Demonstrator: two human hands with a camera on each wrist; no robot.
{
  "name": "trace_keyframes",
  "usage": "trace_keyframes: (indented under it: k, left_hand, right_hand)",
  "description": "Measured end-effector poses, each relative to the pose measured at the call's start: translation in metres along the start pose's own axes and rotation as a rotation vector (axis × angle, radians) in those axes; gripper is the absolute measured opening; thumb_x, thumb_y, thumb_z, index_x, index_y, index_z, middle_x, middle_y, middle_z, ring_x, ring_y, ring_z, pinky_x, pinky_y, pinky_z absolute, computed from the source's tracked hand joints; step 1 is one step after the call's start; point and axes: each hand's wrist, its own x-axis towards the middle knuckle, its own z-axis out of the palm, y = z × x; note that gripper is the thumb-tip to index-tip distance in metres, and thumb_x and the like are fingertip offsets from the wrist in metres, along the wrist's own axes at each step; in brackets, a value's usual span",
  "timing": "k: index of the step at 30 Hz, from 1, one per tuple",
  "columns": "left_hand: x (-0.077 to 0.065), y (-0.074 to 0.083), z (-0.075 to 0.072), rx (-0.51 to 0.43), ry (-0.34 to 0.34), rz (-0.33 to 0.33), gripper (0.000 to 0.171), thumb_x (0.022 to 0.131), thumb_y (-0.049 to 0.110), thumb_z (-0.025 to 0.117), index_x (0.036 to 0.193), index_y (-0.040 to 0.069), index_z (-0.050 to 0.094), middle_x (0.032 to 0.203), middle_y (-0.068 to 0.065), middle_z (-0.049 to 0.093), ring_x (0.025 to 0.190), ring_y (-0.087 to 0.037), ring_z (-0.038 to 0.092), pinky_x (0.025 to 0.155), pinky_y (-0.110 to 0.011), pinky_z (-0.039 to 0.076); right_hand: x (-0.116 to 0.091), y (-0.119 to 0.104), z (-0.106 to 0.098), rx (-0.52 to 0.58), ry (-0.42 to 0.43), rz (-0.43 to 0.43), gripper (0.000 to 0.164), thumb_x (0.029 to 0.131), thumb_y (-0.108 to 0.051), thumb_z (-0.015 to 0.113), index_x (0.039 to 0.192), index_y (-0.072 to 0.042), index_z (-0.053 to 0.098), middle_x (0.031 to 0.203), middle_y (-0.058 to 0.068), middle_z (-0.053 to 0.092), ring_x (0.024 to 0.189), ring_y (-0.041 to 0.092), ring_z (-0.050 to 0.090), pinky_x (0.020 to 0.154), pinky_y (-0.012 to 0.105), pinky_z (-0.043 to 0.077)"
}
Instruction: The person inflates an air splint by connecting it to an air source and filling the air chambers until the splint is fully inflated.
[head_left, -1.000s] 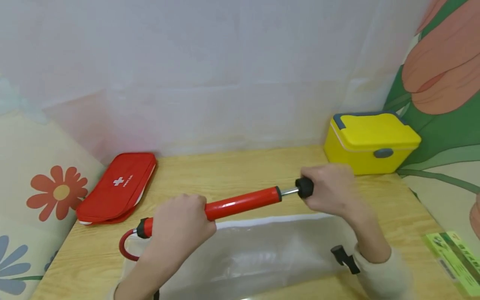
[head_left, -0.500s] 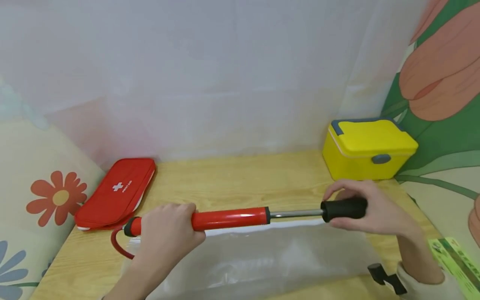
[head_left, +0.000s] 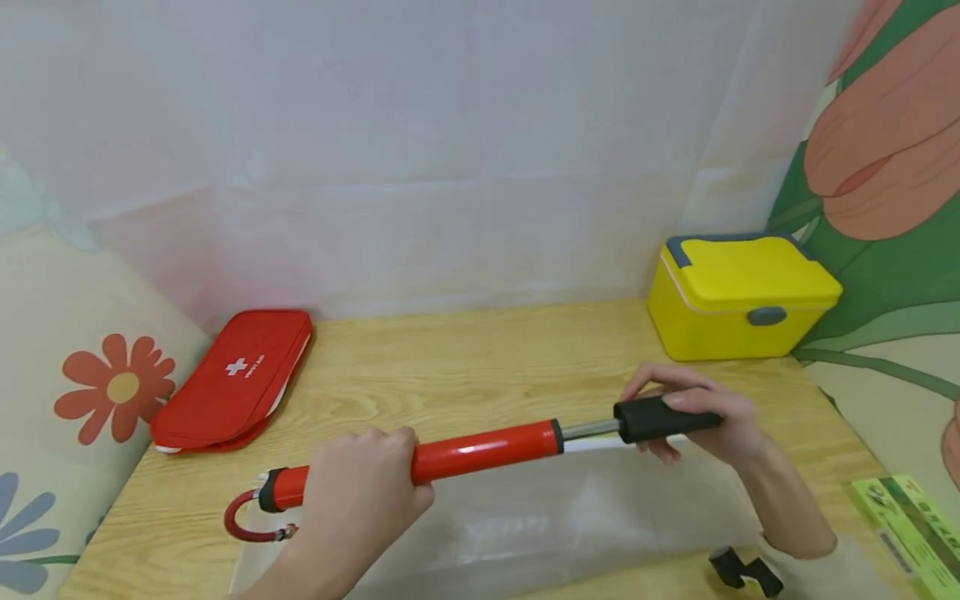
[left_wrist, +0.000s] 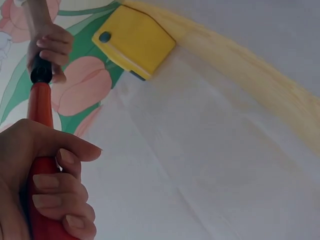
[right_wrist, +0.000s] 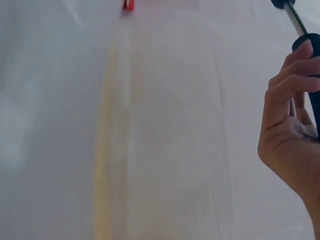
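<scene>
A red hand pump (head_left: 487, 451) with a black handle (head_left: 652, 419) is held slantwise over the table, its right end higher. My left hand (head_left: 366, 483) is wrapped round the red barrel, and the left wrist view shows curled fingers (left_wrist: 57, 201) on it. My right hand (head_left: 720, 425) holds the handle, thumb along its top and fingers behind and below. Part of the metal rod (head_left: 590, 430) shows between barrel and handle. From the barrel's left end a short red hose (head_left: 234, 518) curves down. Beneath the pump lies a translucent plastic bag (head_left: 570, 508).
A red first-aid pouch (head_left: 236, 375) lies at the back left of the wooden table (head_left: 472, 350). At the back right stands a yellow box (head_left: 742, 308) with a grey-blue handle. A green package (head_left: 911, 533) lies at the right edge. Fabric-like walls enclose the table.
The rod was drawn out as my right hand moved right, then slid partly back in as it came left. My right thumb now lies on top of the handle. My left hand keeps its grip.
</scene>
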Motion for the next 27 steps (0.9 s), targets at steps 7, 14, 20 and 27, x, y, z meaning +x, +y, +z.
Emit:
trace_keyframes:
  k: [7,14,20,27]
  left_hand:
    - [0.008,0.019,-0.001,0.016,0.009,-0.010,0.022,0.066,0.022,0.079,0.069,0.005,0.064,0.048,0.002,0.041,0.039,-0.015,0.036,0.038,-0.027,0.035]
    - [0.014,0.030,0.003,-0.012,0.002,0.006,0.023,0.070,0.025,0.079,0.072,0.005,0.067,0.048,0.001,0.042,0.039,-0.015,0.037,0.037,-0.026,0.035]
    - [0.021,0.022,0.004,-0.004,0.080,0.093,0.018,0.063,0.016,0.070,0.060,0.011,0.054,0.047,0.003,0.038,0.039,-0.014,0.036,0.036,-0.027,0.032]
    - [0.016,0.001,0.001,-0.031,0.060,0.078,0.015,0.064,0.014,0.069,0.067,0.013,0.054,0.049,0.004,0.039,0.042,-0.014,0.036,0.038,-0.029,0.032]
  right_hand:
    - [0.026,0.012,0.011,0.007,0.049,0.009,0.049,0.086,0.005,0.019,0.122,0.010,0.051,0.094,0.014,0.066,0.056,0.031,0.049,0.042,0.043,0.038]
    - [0.048,0.018,0.020,0.047,-0.048,-0.008,0.049,0.086,0.002,0.027,0.129,0.011,0.048,0.095,0.020,0.065,0.051,0.031,0.046,0.042,0.039,0.040]
    - [0.029,0.017,0.008,0.127,-0.184,-0.075,0.048,0.095,-0.003,0.032,0.139,0.014,0.036,0.085,0.033,0.055,0.057,0.035,0.048,0.032,0.035,0.039]
    - [-0.031,-0.030,-0.021,-0.096,0.191,-0.237,0.046,0.090,0.013,0.021,0.122,0.014,0.055,0.083,0.018,0.063,0.048,0.025,0.041,0.029,0.027,0.024]
